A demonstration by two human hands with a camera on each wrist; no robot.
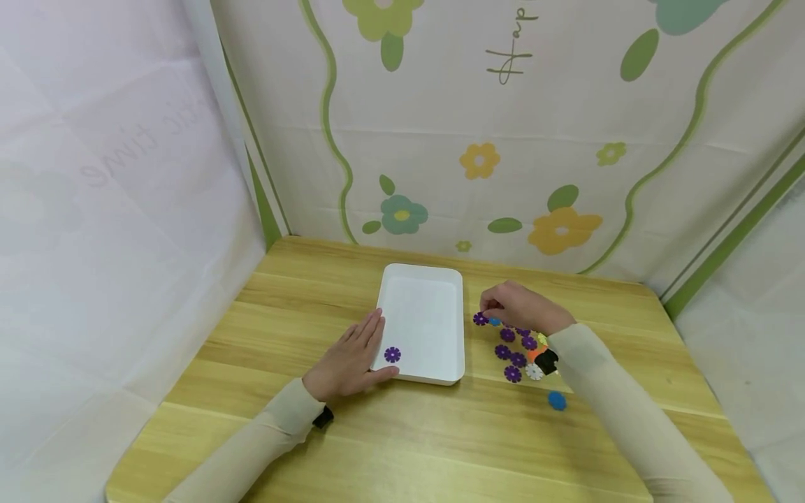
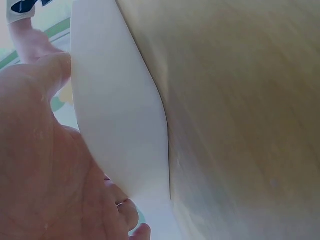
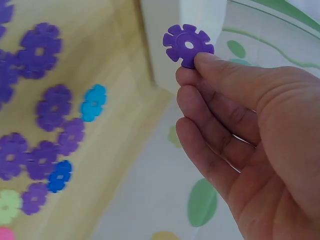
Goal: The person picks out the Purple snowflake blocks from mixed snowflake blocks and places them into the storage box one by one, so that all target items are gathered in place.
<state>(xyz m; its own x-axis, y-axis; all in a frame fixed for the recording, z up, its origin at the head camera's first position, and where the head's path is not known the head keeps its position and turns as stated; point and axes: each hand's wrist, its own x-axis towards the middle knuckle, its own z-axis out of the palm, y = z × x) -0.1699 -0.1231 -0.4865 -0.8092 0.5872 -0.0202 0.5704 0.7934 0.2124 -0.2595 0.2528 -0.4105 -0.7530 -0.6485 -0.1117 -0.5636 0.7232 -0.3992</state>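
Observation:
My right hand (image 1: 518,306) pinches a purple interlocking snowflake disc (image 3: 176,42) between thumb and index finger, just right of the white tray (image 1: 458,321). In the right wrist view its other fingers are bent below the disc. Another purple disc (image 1: 393,355) lies inside the tray at its near left corner. My left hand (image 1: 346,360) rests against that same corner, its fingers extended along the left rim and its thumb on the near rim. From the left wrist, the palm (image 2: 45,150) faces the tray's outer wall (image 2: 120,105).
Under and around the right wrist lie several loose discs, among them purple ones (image 1: 512,374), a white one (image 1: 534,371) and a light blue one (image 3: 93,103). Nearer to me sits a single blue disc (image 1: 557,400). Printed curtains (image 1: 440,140) enclose the wooden table (image 1: 402,440).

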